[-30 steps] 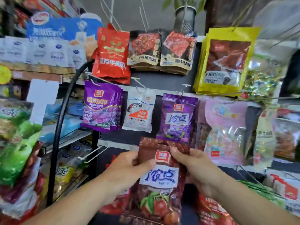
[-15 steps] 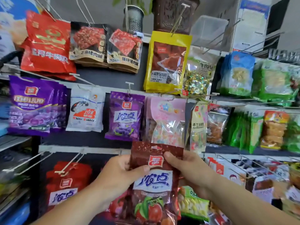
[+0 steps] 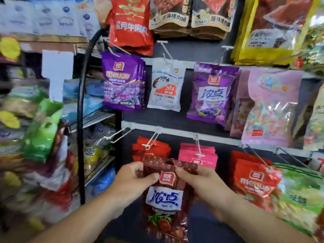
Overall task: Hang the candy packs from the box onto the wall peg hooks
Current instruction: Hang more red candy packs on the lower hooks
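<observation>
A dark red candy pack (image 3: 164, 199) with a white label hangs upright between my hands, low in the middle of the view. My left hand (image 3: 129, 183) pinches its top left corner, thumb on the front. My right hand (image 3: 201, 185) pinches the top right corner the same way. The pack's top edge is just below and in front of a white peg hook (image 3: 149, 142) that carries red packs (image 3: 150, 148). A second hook (image 3: 199, 149) to the right carries pink packs (image 3: 198, 155). The box is out of view.
Purple packs (image 3: 122, 81), a white pack (image 3: 165, 88), another purple pack (image 3: 212, 93) and a pink bag (image 3: 270, 109) hang on the row above. Bare pegs (image 3: 115, 135) stick out at the left. A black wire rack (image 3: 82, 120) of goods stands left. Red Meijue packs (image 3: 254, 179) hang right.
The view has swung left and down, bringing the lower row of hooks into sight. Both hands keep their hold on the dark red pack, now in front of the red packs' hook.
</observation>
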